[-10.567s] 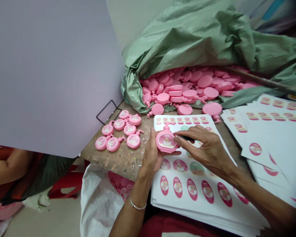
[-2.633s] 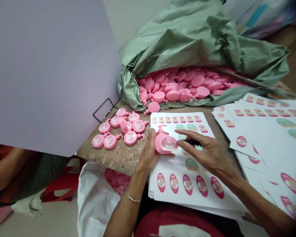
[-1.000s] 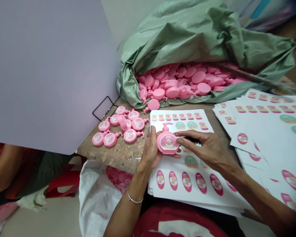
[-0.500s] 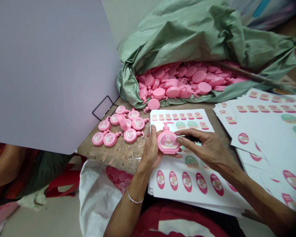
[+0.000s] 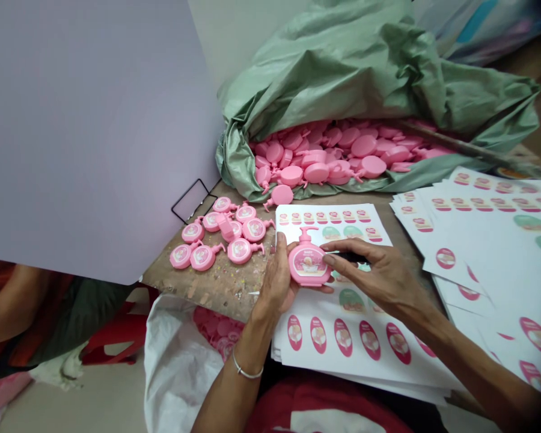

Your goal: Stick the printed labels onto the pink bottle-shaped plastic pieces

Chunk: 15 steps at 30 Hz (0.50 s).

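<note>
My left hand [image 5: 276, 282] grips a small pink toy pump bottle [image 5: 307, 263] with a sticker on its face, held just above the sticker sheets [image 5: 342, 343]. My right hand [image 5: 381, 278] presses its thumb on the bottle's right edge and keeps a thin dark tool [image 5: 349, 257] tucked under its fingers. To the left, several stickered pink bottles [image 5: 225, 237] lie in a cluster on the worn wooden board [image 5: 220, 282].
A green sack [image 5: 365, 78] at the back spills plain pink bottles [image 5: 329, 159]. More sticker sheets [image 5: 491, 240] fan out at right. A white bag [image 5: 180, 367] with pink pieces hangs below the board. Another person's arm [image 5: 9, 307] shows at lower left.
The sticker, half lifted 2.6 s ago, now lies flat on the bottle. Both hands hold nearly the same pose, shifted slightly lower in view.
</note>
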{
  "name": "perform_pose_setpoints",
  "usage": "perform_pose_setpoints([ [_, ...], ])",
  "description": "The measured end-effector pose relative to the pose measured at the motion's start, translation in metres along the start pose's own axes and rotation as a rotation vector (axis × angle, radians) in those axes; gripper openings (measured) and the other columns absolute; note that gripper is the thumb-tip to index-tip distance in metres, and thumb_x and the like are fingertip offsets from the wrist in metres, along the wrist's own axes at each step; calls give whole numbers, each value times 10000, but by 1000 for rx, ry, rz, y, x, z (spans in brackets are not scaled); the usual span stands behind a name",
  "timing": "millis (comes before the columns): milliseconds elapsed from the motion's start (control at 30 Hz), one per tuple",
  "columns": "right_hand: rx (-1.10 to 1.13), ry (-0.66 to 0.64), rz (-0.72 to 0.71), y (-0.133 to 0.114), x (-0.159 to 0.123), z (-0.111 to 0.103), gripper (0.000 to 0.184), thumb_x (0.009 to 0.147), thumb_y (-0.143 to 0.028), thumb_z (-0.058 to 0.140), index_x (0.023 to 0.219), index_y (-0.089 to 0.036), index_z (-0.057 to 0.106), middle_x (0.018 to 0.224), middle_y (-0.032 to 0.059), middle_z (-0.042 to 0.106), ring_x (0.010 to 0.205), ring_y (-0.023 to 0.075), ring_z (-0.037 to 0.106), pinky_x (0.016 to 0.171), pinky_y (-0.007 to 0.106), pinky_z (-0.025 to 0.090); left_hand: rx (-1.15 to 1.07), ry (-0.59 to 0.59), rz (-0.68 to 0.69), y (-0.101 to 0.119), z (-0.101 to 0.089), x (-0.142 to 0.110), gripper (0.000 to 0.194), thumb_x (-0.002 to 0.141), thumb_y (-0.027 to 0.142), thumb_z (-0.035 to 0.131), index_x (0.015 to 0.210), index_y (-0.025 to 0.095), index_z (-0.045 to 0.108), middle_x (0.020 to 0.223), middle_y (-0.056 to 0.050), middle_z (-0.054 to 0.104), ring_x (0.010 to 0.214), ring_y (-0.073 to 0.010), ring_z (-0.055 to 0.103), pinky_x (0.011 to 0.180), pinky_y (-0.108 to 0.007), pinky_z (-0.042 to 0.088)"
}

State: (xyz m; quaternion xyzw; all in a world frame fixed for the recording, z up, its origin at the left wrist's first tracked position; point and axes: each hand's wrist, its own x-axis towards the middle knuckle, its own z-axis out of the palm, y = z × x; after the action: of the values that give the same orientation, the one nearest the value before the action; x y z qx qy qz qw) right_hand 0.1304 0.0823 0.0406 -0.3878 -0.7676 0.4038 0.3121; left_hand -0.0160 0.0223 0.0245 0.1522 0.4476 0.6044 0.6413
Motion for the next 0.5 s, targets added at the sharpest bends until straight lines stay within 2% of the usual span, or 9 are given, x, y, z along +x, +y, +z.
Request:
perform_pose_setpoints([
  [200,-133,52,-90,1,1,2,231,813,-416,645,933,-232,718,896,30,736,755,193,654,686,332,511,-11,-31,3,2,0,-1,616,904,647,337,1098,136,622,913,-101,702,808,-236,703,620,-340,610],
  [300,-327,90,-201,6,3,-3,282,842,-431,610,992,-212,705,917,63,738,819,242,653,785,412,487,68,-73,62,1,-4,-4,518,850,602,522,1083,148,611,995,-104,675,844,-235,691,654,-350,613],
  [400,-575,195,-220,11,7,-5,477,801,-547,623,1089,-170,675,993,137,721,929,343,640,874,536,427,171,-93,131,-2,-11,-8,423,745,390,743,1070,169,585,1024,-80,646,852,-214,675,700,-357,607],
  [467,-552,228,-175,13,10,-1,651,738,-605,657,1206,-155,603,1101,169,684,1004,368,626,889,543,435,179,-108,118,-4,-13,-11,417,711,300,774,1053,168,575,990,-65,634,849,-206,667,724,-366,600],
  [500,-473,196,-157,14,13,3,718,714,-608,675,1263,-161,552,1156,169,660,1033,353,623,887,516,459,180,-134,94,-5,-13,-13,423,698,273,780,1050,165,571,974,-62,631,848,-206,665,733,-371,596],
])
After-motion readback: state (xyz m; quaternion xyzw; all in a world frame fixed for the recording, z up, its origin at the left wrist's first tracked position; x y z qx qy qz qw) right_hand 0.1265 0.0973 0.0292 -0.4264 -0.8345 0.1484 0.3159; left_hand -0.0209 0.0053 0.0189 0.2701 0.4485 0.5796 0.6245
